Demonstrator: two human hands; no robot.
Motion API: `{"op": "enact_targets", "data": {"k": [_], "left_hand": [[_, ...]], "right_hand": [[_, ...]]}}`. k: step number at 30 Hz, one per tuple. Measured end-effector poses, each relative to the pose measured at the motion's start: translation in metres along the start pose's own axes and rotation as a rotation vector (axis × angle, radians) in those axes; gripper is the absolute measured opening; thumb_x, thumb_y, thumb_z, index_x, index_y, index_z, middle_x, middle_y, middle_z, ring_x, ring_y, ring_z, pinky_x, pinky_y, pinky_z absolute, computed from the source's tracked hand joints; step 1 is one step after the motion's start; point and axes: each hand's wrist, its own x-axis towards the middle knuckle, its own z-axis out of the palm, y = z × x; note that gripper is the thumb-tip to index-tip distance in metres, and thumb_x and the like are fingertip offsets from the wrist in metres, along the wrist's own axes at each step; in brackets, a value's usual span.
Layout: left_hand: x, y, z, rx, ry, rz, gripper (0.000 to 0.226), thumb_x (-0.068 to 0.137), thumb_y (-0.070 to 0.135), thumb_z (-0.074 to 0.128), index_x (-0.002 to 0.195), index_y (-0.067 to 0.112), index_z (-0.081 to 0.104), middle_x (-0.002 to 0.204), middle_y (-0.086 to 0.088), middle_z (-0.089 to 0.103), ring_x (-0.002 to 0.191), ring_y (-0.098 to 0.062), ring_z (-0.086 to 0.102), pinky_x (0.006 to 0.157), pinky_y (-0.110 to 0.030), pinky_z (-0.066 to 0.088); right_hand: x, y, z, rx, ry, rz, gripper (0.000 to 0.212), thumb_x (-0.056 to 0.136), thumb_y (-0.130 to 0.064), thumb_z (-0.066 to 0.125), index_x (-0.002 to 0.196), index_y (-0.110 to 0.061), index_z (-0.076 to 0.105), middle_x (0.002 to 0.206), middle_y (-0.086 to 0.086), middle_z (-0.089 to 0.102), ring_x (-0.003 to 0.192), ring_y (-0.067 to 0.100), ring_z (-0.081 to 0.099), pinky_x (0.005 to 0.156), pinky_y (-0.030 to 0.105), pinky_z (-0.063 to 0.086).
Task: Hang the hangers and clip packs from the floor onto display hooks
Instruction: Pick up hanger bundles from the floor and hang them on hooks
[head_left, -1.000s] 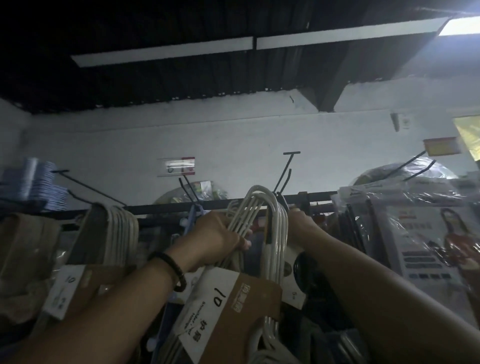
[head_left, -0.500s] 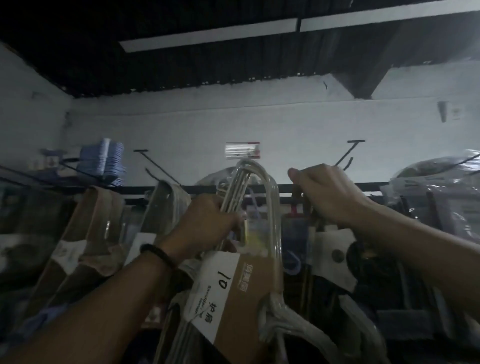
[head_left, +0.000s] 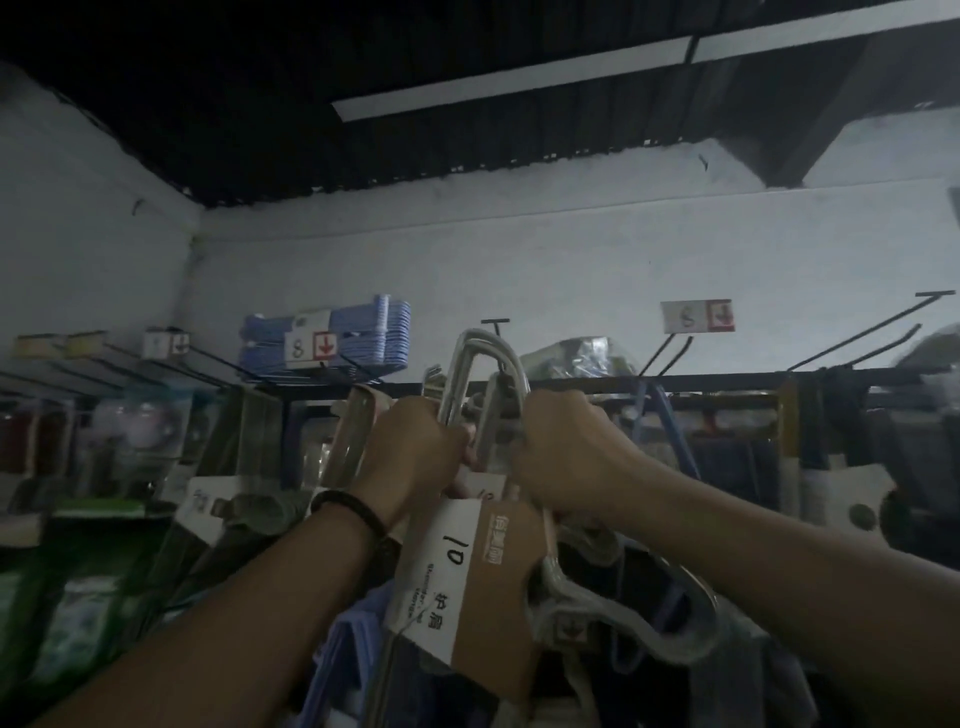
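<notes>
A bundle of white hangers (head_left: 483, 358) wrapped in a brown and white card sleeve marked 10 (head_left: 467, 566) is raised in front of the dark display rail (head_left: 727, 382). My left hand (head_left: 410, 457) grips the hanger necks just below the curved hooks. My right hand (head_left: 561, 457) grips the same bundle from the right, fingers curled at the neck. The hooks' tops rise to the height of a short black display hook (head_left: 496, 325); whether they rest on it I cannot tell.
A stack of blue hangers (head_left: 363, 338) hangs at the upper left behind a price tag marked 8. Another white hanger bundle (head_left: 353, 431) hangs left of my hands. Bare black display hooks (head_left: 862, 332) stick out at the right. Packaged goods crowd the rail on both sides.
The view has swung left. My right hand came down from the rail to grip the hanger bundle beside my left hand. The bundle sits slightly higher against the rail.
</notes>
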Motion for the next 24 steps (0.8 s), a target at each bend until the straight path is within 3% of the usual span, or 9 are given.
{"op": "enact_targets", "data": {"k": [2,4,8,11,13,14,17,22,24], "left_hand": [[0.010,0.002,-0.007,0.042,-0.003,-0.037,0.018,0.104,0.021,0.065,0.094,0.007,0.071,0.088,-0.012,0.080,0.074,-0.030,0.080,0.079,-0.053,0.067],[0.018,0.008,-0.011,0.118,-0.015,0.000,0.026,0.105,0.033,0.063,0.101,0.008,0.070,0.094,-0.012,0.077,0.080,-0.029,0.077,0.077,-0.048,0.066],[0.009,0.003,-0.001,0.230,0.028,0.180,0.030,0.109,0.037,0.055,0.131,0.017,0.058,0.108,-0.003,0.069,0.088,-0.017,0.067,0.070,-0.032,0.052],[-0.008,-0.018,0.020,0.214,0.058,0.370,0.059,0.109,0.019,0.052,0.163,0.020,0.027,0.162,-0.011,0.040,0.134,-0.021,0.053,0.105,-0.028,0.050],[-0.012,-0.032,0.030,0.191,0.053,0.392,0.063,0.114,0.022,0.044,0.169,0.019,0.015,0.177,-0.004,0.013,0.157,-0.018,0.030,0.115,-0.002,0.025],[-0.012,-0.040,0.035,0.231,0.041,0.408,0.065,0.115,0.026,0.042,0.170,0.018,0.009,0.178,-0.003,0.003,0.161,-0.017,0.022,0.117,-0.002,0.020],[-0.007,-0.065,0.048,0.480,-0.008,0.488,0.076,0.113,0.034,0.040,0.170,0.020,-0.009,0.175,-0.004,-0.028,0.164,-0.022,0.013,0.125,-0.034,0.037],[0.033,-0.089,0.056,0.519,-0.111,0.518,0.075,0.113,0.032,0.038,0.170,0.016,-0.008,0.174,-0.004,-0.030,0.165,-0.032,0.005,0.125,-0.044,0.038],[0.049,-0.098,0.054,0.539,-0.167,0.525,0.075,0.113,0.031,0.040,0.171,0.019,-0.006,0.176,-0.004,-0.026,0.159,-0.040,0.026,0.119,-0.044,0.044]], "right_hand": [[0.011,-0.005,0.011,-0.024,0.056,0.024,0.008,0.099,-0.018,0.060,0.096,-0.011,0.057,0.079,-0.002,0.053,0.063,0.009,0.056,0.046,0.018,0.037],[0.022,-0.004,0.016,-0.046,0.134,0.031,0.017,0.099,-0.015,0.062,0.112,-0.005,0.057,0.080,-0.001,0.049,0.061,0.008,0.051,0.045,0.017,0.035],[0.045,0.009,0.016,-0.062,0.245,0.066,0.013,0.100,-0.017,0.064,0.100,-0.016,0.051,0.074,-0.006,0.047,0.057,0.000,0.044,0.041,0.012,0.029],[0.065,0.019,0.025,-0.102,0.259,0.068,0.022,0.098,-0.016,0.066,0.090,-0.022,0.046,0.076,-0.005,0.051,0.061,-0.001,0.043,0.050,0.014,0.027],[0.075,0.023,0.032,-0.120,0.243,0.069,0.018,0.097,-0.015,0.067,0.089,-0.020,0.051,0.073,-0.006,0.046,0.060,0.001,0.045,0.048,0.015,0.029],[0.080,0.027,0.037,-0.135,0.230,0.080,0.016,0.097,-0.014,0.067,0.089,-0.016,0.054,0.072,-0.005,0.044,0.059,0.003,0.046,0.047,0.016,0.030],[0.093,0.036,0.051,-0.144,0.202,0.125,0.034,0.097,-0.013,0.066,0.074,-0.020,0.042,0.072,-0.002,0.044,0.059,0.007,0.048,0.045,0.018,0.031],[0.114,0.049,0.066,-0.165,0.115,0.194,0.013,0.095,-0.017,0.068,0.090,-0.010,0.058,0.074,0.001,0.049,0.059,0.009,0.050,0.044,0.019,0.031],[0.121,0.052,0.070,-0.193,0.083,0.177,0.015,0.097,-0.017,0.065,0.104,-0.004,0.063,0.076,0.003,0.050,0.060,0.011,0.050,0.046,0.021,0.034]]}}
